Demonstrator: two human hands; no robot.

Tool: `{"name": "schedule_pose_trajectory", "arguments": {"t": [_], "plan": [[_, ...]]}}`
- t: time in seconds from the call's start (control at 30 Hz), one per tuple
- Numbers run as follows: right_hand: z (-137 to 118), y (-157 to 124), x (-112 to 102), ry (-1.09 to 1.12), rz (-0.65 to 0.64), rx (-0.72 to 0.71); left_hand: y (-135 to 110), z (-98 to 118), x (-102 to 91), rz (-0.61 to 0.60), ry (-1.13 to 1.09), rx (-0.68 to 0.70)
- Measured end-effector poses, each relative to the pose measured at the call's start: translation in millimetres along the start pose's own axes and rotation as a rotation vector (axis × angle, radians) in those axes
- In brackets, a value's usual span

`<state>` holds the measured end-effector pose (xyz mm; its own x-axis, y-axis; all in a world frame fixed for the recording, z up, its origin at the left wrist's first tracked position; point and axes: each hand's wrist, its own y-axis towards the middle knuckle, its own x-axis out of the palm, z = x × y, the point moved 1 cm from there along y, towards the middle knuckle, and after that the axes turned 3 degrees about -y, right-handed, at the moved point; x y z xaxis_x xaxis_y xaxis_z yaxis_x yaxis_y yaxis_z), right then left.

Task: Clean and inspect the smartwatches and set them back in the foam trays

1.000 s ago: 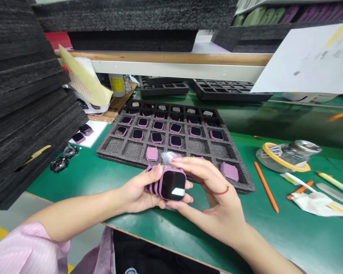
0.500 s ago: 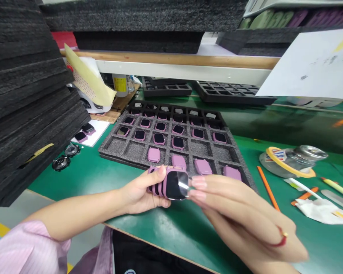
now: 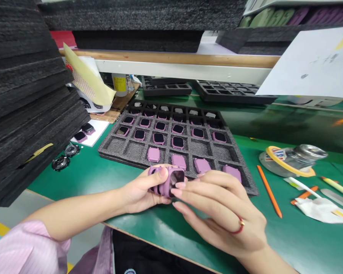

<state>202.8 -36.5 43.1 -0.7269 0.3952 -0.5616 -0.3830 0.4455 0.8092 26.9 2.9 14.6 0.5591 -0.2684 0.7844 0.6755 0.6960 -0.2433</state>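
My left hand (image 3: 143, 190) clenches a pink smartwatch (image 3: 165, 182) by the foam tray (image 3: 114, 150), right fingertips (image 3: 180, 185) on its screen (image 3: 176, 177); it seems to need re-seating next.

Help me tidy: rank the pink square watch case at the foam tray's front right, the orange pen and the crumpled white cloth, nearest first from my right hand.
Right hand:
1. Pink square watch case, beyond the fingers.
2. Orange pen, to the right.
3. Crumpled white cloth, farther right.

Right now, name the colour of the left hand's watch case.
The square watch case is pink; head view.
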Motion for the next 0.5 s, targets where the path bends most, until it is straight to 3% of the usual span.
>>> {"name": "schedule_pose_trajectory", "arguments": {"t": [0.17, 0.27, 0.5], "plan": [[2.1, -2.0, 12.5, 0.113, -0.097, 0.239, 2.6, -3.9, 1.7, 0.028, 0.036, 0.015], [3.8, -4.7, 12.8, 0.266, -0.073, 0.344, 4.1, -3.1, 1.6, 0.034, -0.038, -0.001], [8.2, -2.5, 10.3, 0.287, -0.100, 0.358, 3.2, 3.0, -3.1, -0.089, -0.101, -0.116]]}}
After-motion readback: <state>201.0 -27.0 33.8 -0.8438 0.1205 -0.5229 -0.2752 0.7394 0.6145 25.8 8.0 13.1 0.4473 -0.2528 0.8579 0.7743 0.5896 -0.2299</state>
